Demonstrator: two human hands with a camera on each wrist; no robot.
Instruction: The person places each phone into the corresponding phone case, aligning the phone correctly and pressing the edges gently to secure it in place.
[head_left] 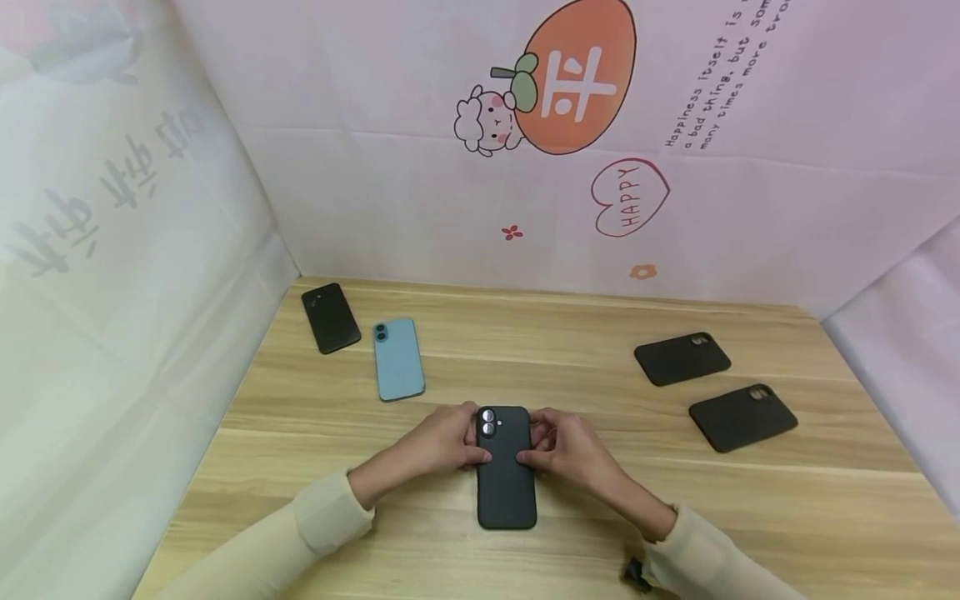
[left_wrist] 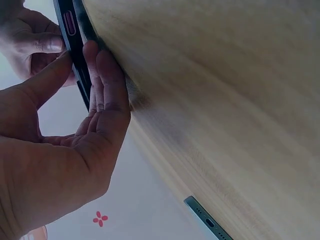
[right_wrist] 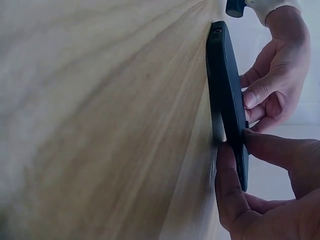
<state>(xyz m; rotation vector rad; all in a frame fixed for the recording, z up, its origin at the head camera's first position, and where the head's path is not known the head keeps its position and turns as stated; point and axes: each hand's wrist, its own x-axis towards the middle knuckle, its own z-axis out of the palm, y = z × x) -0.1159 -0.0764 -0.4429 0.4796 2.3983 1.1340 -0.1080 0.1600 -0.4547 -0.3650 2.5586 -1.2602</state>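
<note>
A phone in a black case (head_left: 507, 492) lies back up between both hands, its two camera lenses at the far left corner. My left hand (head_left: 450, 437) pinches the left long edge, thumb on the back and fingers at the side. Opposite it, my right hand (head_left: 566, 446) grips the right edge with the thumb on the back. In the right wrist view the cased phone (right_wrist: 227, 85) tilts, its port end low at the tabletop and its camera end raised, with right-hand fingers (right_wrist: 227, 172) beneath. A side cutout shows in the case (left_wrist: 67, 35) in the left wrist view.
A light blue phone (head_left: 399, 360) and a black phone (head_left: 331, 318) lie at the back left. Two black phone cases (head_left: 682, 359) (head_left: 742, 418) lie at the right. White printed cloth walls (head_left: 405, 200) enclose the wooden table (head_left: 525, 350). A small black object (head_left: 636, 575) sits by the right sleeve.
</note>
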